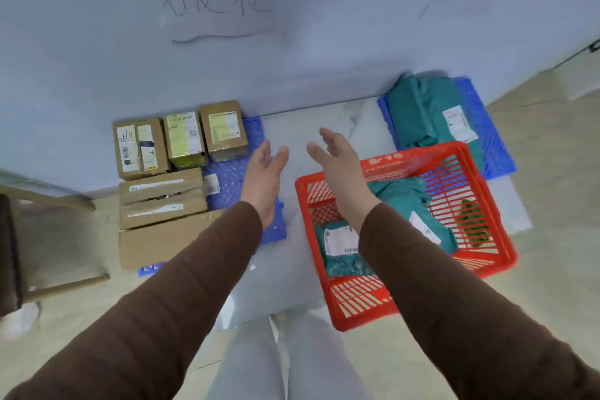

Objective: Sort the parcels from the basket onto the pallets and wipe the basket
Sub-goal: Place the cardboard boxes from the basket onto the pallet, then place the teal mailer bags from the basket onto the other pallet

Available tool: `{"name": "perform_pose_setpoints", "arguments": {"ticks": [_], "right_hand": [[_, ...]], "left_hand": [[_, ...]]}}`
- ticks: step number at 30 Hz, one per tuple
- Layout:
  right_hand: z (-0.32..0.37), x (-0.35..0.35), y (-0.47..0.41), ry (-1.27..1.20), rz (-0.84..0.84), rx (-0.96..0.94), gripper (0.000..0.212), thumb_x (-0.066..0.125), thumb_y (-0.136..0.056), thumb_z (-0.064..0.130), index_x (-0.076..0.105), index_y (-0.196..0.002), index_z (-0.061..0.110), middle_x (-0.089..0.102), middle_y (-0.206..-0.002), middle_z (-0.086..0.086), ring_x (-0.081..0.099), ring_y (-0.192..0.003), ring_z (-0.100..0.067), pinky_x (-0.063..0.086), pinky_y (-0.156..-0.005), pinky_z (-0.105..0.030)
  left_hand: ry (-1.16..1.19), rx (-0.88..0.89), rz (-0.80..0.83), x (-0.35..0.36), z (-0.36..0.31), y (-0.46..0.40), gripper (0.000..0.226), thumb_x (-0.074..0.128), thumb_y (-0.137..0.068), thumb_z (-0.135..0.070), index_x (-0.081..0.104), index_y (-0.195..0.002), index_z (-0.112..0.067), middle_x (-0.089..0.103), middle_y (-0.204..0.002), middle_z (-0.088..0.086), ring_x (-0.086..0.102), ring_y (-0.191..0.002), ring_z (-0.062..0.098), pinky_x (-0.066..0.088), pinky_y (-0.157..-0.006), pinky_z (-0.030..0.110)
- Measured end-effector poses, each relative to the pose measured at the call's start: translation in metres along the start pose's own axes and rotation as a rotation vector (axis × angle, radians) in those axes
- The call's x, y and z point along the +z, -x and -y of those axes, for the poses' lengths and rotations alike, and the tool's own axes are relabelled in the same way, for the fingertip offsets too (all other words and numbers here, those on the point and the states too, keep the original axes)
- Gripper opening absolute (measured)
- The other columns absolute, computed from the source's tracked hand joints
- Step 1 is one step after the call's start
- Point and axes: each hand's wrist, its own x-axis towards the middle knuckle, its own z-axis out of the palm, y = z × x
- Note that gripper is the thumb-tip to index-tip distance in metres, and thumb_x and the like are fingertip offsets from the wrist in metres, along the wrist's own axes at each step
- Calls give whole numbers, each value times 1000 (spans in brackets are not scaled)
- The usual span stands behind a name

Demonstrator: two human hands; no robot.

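A strip of bare pale floor [311, 127] runs between the two pallets up to the wall [97, 52]. The left blue pallet [233, 172] is largely covered: three small cardboard boxes [181, 140] stand in a row against the wall, with larger cardboard boxes [162, 201] stacked nearer the person; only its right edge is free. The right blue pallet [480, 127] sits in the far right corner area, carrying a teal mailer bag [422, 114]; its right edge shows bare.

The red basket [480, 172] stands on the floor just in front of the right pallet, its far rim overlapping that pallet's near edge in view. Inside lie teal mailer parcels [341, 250] with white labels, and a dark green item [472, 221] at the right side, too blurred to identify.

The left hand [264, 172] is held out over the free edge of the left pallet, fingers straight and spread, holding nothing. The right hand [337, 159] is extended above the basket's far left corner, fingers straight, palm turned inward, also empty. The hands are near each other, not touching.

A paper sign [214, 0] with handwriting is fixed to the wall. A wooden chair [48, 201] stands at the far left.
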Motion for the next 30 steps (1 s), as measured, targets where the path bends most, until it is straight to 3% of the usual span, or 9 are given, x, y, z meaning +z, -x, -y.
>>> {"name": "perform_pose_setpoints", "arguments": {"ticks": [3,7,9,12,15,18,22,27,30], "right_hand": [[-13,-51,35,10,-48,11,50,68,-94,27,52,-141,19,53,-145,3,46,-132,-10,37,-112,-31],[-46,-109,53,-45,-87,65,52,72,-92,24,55,-140,18,55,-144,4,48,-135,-10,37,-117,-35],[-63,-138,54,-78,-81,121,55,72,-92,26,53,-142,19,52,-148,5,45,-139,-10,37,-115,-31],[-87,-183,45,-83,-22,235,60,69,-94,30,46,-148,19,45,-153,7,41,-141,-9,36,-105,-26],[-115,-234,20,-30,62,336,61,64,-98,31,41,-152,17,40,-157,4,39,-143,-14,34,-101,-28],[-138,-278,-11,94,141,419,57,57,-102,25,36,-153,12,37,-160,-3,37,-145,-22,31,-100,-30],[-159,-310,-47,239,216,501,55,52,-104,18,33,-153,2,39,-157,-12,40,-142,-29,36,-105,-34],[-179,-310,-72,351,274,563,55,49,-105,16,28,-153,1,38,-156,-16,39,-142,-31,34,-110,-35],[-191,-305,-81,391,288,587,64,57,-99,18,26,-153,1,43,-150,-19,49,-132,-36,42,-107,-41]], "left_hand": [[-30,12,45,30,15,35,66,62,-98,-29,32,-155,-16,36,-159,1,39,-143,11,36,-106,24],[-53,5,63,75,44,70,61,64,-97,-19,38,-151,-7,44,-154,9,43,-142,19,35,-119,37],[-104,-23,45,94,61,79,59,63,-98,-20,39,-150,-7,44,-154,6,43,-141,16,36,-115,30],[-138,-160,14,123,87,84,59,64,-98,-25,40,-150,-12,45,-153,2,47,-136,12,40,-105,23],[-104,-328,11,156,119,85,44,65,-97,-27,51,-137,-13,64,-131,-3,68,-103,-1,52,-70,13],[-147,-459,-10,194,154,84,55,68,-94,-37,48,-140,-14,61,-132,-1,59,-118,12,44,-83,23],[-176,-565,-57,241,185,70,25,62,-99,-30,55,-115,-12,64,-91,-2,54,-78,11,43,-71,24],[-80,-605,-197,265,206,47,36,61,-99,-23,51,-132,-12,56,-123,1,52,-115,18,41,-102,30],[-33,-597,-246,269,213,35,38,62,-98,-20,49,-133,-14,56,-125,0,52,-113,19,44,-96,32]]}}
